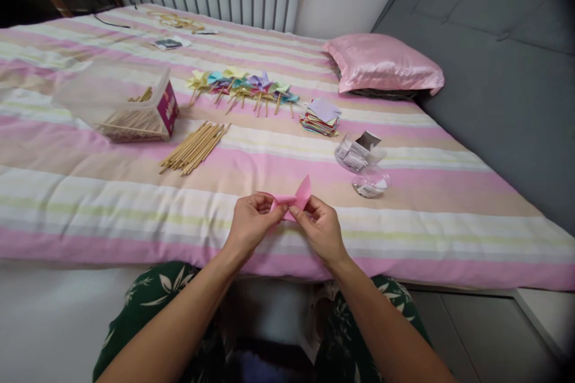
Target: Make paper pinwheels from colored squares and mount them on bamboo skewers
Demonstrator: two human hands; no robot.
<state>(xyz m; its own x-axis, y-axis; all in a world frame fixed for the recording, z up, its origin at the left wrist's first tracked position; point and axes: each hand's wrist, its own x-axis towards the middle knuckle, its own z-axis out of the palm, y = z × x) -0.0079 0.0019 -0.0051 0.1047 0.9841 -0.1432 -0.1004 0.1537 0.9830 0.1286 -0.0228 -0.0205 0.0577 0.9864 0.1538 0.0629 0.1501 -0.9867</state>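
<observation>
my left hand (251,221) and right hand (321,228) meet just over the near edge of the striped pink bed (90,191), fingertips of both pinched closed on a small folded pink paper piece (294,199). its long axis runs left to right between my hands, and a pointed flap tips up and away on the right. it looks creased and matte. farther off lie a bundle of wooden sticks (195,146), a clear jar (363,161) and a row of coloured paper pinwheels (242,87).

The person wears dark green clothing (148,296), perhaps trousers, printed with pale leaves.
</observation>
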